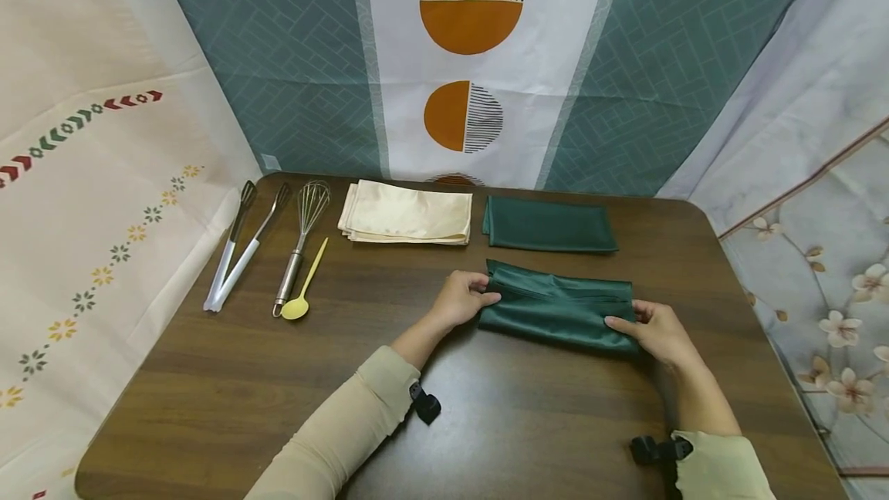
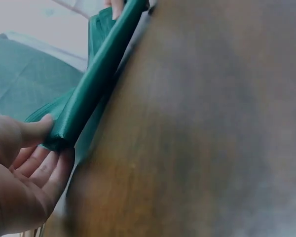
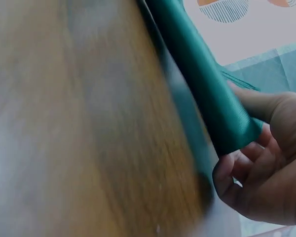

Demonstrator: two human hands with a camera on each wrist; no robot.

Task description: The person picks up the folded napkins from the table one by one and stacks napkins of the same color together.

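A folded dark green satin cloth (image 1: 556, 307) is held up between both hands, a little above the table. My left hand (image 1: 458, 299) pinches its left end, thumb on top and fingers beneath, as the left wrist view also shows at the rounded cloth edge (image 2: 84, 108). At the other end my right hand (image 1: 660, 332) grips the cloth the same way. In the right wrist view the thumb lies over the cloth (image 3: 207, 84) and the fingers curl under it. Just behind lies a second folded green cloth (image 1: 552, 224), flat on the table.
A folded cream satin cloth (image 1: 410, 213) lies at the back middle of the brown table (image 1: 278, 407). To the left are tongs (image 1: 239, 257), a whisk (image 1: 300, 245) and a yellow spoon (image 1: 297, 307). Patterned fabric hangs (image 1: 305, 60) behind the table.
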